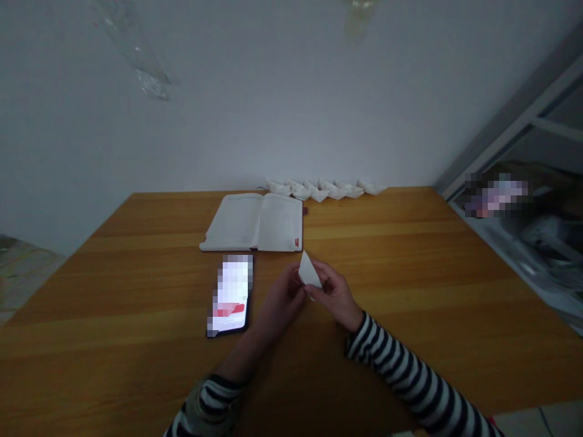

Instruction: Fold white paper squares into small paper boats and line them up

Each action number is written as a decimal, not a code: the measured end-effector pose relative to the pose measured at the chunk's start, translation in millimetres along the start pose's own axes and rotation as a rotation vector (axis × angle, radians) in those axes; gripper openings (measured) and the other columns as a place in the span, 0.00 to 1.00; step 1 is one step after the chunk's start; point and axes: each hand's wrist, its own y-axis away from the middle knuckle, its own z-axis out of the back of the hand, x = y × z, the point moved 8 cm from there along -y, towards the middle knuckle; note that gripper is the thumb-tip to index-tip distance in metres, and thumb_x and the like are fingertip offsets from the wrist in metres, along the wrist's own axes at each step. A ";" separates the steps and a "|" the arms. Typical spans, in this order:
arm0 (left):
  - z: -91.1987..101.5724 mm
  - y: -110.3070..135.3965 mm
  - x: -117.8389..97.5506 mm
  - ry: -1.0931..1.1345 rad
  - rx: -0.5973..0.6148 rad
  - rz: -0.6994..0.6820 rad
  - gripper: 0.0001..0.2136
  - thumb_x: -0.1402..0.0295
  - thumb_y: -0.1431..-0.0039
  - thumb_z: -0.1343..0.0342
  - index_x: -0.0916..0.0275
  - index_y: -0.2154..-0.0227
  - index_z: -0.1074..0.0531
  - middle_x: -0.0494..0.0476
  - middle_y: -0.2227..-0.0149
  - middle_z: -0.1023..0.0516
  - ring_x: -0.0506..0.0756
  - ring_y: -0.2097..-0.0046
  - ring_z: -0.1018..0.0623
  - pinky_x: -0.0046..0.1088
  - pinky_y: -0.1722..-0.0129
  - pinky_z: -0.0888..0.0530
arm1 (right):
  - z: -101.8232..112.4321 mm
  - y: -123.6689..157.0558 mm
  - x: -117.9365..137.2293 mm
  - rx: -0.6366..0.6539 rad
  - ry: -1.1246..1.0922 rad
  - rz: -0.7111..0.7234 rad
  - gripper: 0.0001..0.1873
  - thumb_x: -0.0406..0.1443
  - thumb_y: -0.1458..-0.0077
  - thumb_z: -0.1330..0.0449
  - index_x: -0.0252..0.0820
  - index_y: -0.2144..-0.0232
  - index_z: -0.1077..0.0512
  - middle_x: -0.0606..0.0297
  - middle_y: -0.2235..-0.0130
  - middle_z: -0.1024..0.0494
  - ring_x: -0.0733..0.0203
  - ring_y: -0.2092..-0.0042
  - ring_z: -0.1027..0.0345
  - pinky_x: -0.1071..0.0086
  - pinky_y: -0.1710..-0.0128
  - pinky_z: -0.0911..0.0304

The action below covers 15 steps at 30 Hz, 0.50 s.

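Note:
A small folded piece of white paper [309,272] is held up over the wooden table [410,261] between both my hands. My left hand [281,299] pinches its lower left edge with closed fingers. My right hand [334,292] grips it from the right, fingers curled around it. Both sleeves are black-and-white striped. The paper's lower part is hidden behind my fingers.
An open white notebook [255,230] lies just beyond my hands. A phone [230,295] with a lit screen lies to the left of my left hand. Several folded white paper boats [325,189] line the table's far edge by the wall. A metal shelf [523,200] stands at right.

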 end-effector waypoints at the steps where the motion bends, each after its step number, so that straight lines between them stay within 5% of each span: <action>1: -2.3 0.2 1.8 0.076 0.034 0.019 0.18 0.71 0.41 0.46 0.60 0.49 0.38 0.54 0.62 0.23 0.52 0.64 0.22 0.25 0.67 0.27 | -1.5 1.7 2.5 0.018 0.038 -0.002 0.28 0.41 0.42 0.36 0.47 0.41 0.37 0.59 0.50 0.21 0.55 0.50 0.25 0.58 0.48 0.31; 5: -7.8 4.4 14.9 0.234 0.124 0.166 0.24 0.67 0.41 0.43 0.60 0.44 0.45 0.46 0.72 0.27 0.47 0.77 0.27 0.21 0.77 0.30 | -8.4 8.9 4.1 0.088 0.192 -0.049 0.29 0.41 0.37 0.42 0.48 0.38 0.45 0.61 0.59 0.21 0.58 0.61 0.24 0.62 0.58 0.28; 9: -11.7 6.9 18.3 0.303 0.178 0.225 0.22 0.65 0.40 0.43 0.59 0.48 0.45 0.42 0.76 0.30 0.47 0.82 0.30 0.20 0.82 0.31 | -12.9 10.2 -1.6 0.089 0.073 -0.044 0.22 0.41 0.37 0.42 0.49 0.46 0.46 0.65 0.60 0.22 0.61 0.63 0.26 0.66 0.63 0.30; 15: -0.2 1.4 22.5 0.225 0.067 0.211 0.13 0.70 0.44 0.43 0.59 0.60 0.42 0.42 0.75 0.31 0.45 0.80 0.31 0.19 0.81 0.33 | -15.9 5.2 -8.6 0.100 -0.097 -0.050 0.16 0.44 0.40 0.39 0.47 0.58 0.40 0.69 0.64 0.24 0.65 0.64 0.28 0.71 0.63 0.34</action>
